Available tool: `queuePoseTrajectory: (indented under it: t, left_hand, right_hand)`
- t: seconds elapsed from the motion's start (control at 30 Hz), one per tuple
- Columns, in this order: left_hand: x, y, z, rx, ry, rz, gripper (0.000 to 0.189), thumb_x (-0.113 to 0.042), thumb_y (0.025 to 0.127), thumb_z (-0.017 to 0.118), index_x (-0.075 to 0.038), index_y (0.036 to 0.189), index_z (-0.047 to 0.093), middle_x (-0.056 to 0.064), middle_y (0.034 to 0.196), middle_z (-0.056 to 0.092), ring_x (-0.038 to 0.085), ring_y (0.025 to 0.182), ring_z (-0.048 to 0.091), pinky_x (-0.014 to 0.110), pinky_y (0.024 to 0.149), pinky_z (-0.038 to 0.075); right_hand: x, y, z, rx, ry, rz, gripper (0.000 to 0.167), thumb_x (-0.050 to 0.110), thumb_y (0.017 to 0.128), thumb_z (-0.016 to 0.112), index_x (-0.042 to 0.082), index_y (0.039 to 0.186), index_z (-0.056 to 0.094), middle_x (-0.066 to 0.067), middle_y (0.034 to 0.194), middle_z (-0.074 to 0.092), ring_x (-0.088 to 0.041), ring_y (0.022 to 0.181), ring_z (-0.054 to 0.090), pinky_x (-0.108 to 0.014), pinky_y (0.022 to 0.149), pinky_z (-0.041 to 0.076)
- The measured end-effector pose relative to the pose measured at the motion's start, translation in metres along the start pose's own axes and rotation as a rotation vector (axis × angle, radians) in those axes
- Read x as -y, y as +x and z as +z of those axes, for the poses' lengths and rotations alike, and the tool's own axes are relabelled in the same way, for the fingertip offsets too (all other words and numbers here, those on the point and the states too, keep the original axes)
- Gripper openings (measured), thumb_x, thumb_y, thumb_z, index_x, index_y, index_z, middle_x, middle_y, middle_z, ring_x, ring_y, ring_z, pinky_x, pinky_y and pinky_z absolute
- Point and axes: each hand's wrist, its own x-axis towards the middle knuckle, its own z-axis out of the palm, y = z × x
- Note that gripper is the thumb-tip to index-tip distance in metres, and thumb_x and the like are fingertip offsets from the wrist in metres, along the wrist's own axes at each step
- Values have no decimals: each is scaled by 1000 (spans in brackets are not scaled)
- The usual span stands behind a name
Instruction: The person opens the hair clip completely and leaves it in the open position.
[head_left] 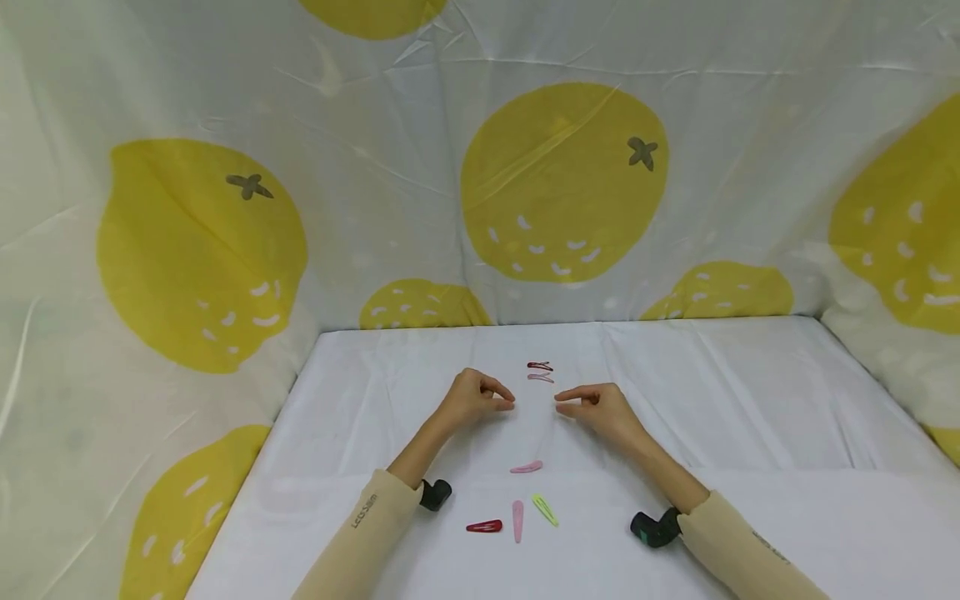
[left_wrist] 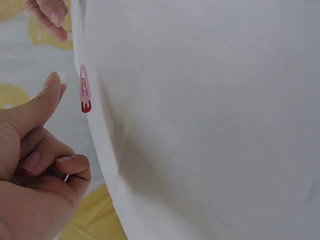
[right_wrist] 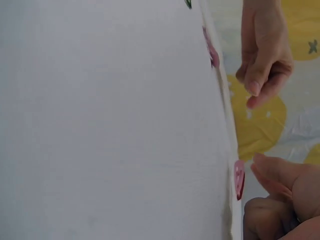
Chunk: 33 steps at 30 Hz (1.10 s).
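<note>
My left hand (head_left: 474,397) hovers over the white table with thumb and forefinger stretched out, holding nothing that I can see. Facing it across a small gap is my right hand (head_left: 600,410), its fingertips likewise free. Just beyond the hands lie a dark red snap hair clip (head_left: 540,366) and a pink snap hair clip (head_left: 540,377), both with their arms sprung apart. In the left wrist view the pink clip (left_wrist: 84,85) overlaps the red clip (left_wrist: 86,106), beyond the left hand (left_wrist: 40,145). In the right wrist view the right hand (right_wrist: 285,195) appears beside these clips.
Nearer the front, a pink clip (head_left: 527,467) lies sideways. Closer still are a red clip (head_left: 484,526), another pink clip (head_left: 517,522) and a yellow-green clip (head_left: 545,510). A lemon-print cloth (head_left: 390,192) hangs behind the white table (head_left: 712,400).
</note>
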Motion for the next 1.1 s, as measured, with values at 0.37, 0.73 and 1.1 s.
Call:
queuePoseTrajectory:
  t: [0.37,0.73,1.1]
  left_hand:
    - [-8,-52,1,294,36,27,6,-1,79,87,-6,80,83,-8,53,46,5,54,35,18,51,28]
    - [-7,-66,16,226,89,55,7,-4,79,88,-7,78,82,-8,57,56,4,55,40,17,51,31]
    - [-7,-64,23,183,141,90,8,-6,79,89,-8,75,82,-4,60,64,4,55,40,17,52,30]
  right_hand:
    - [4,-40,11,197,-11,-97,21,20,88,82,10,106,83,7,55,34,-4,53,31,-19,53,30]
    - [1,-52,26,264,1,-163,20,18,86,84,10,104,83,10,52,33,-1,50,25,-17,49,24]
    - [0,-56,32,198,-46,-179,12,19,85,85,15,96,85,10,49,35,0,48,25,-17,49,25]
